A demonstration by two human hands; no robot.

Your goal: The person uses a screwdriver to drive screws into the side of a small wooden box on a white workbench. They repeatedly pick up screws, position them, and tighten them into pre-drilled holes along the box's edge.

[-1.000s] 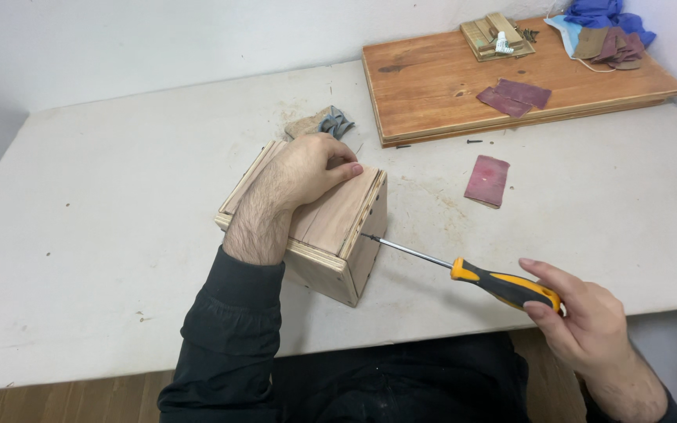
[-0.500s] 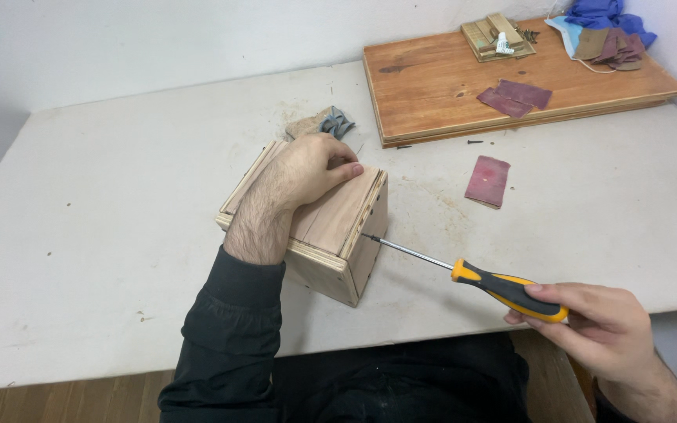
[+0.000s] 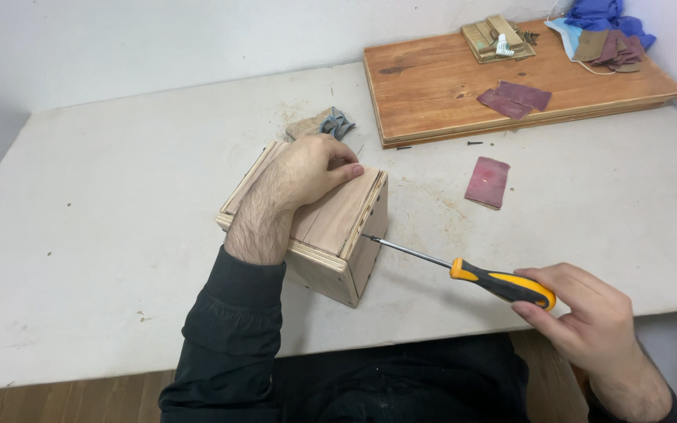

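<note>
1. The left hand [image 3: 307, 176] lies palm down on top of a small wooden box [image 3: 331, 231], its fingers [image 3: 346, 168] curled over the far top edge and pressing on the box.
2. The wooden box sits near the middle of the white counter [image 3: 103, 235], turned at an angle, with one side panel facing right.
3. The right hand [image 3: 581, 321] has its fingers wrapped around the rear of the handle of a screwdriver [image 3: 503, 286] with an orange and black grip.
4. The screwdriver's thin metal shaft runs up and left, and its tip touches the box's right side panel near the upper edge.
5. A reddish sheet of sandpaper [image 3: 487, 182] lies on the counter, right of the box and apart from it.
6. A wooden board [image 3: 440, 86] rests at the far right of the counter, carrying more sandpaper pieces, small wood strips and blue cloth.
</note>
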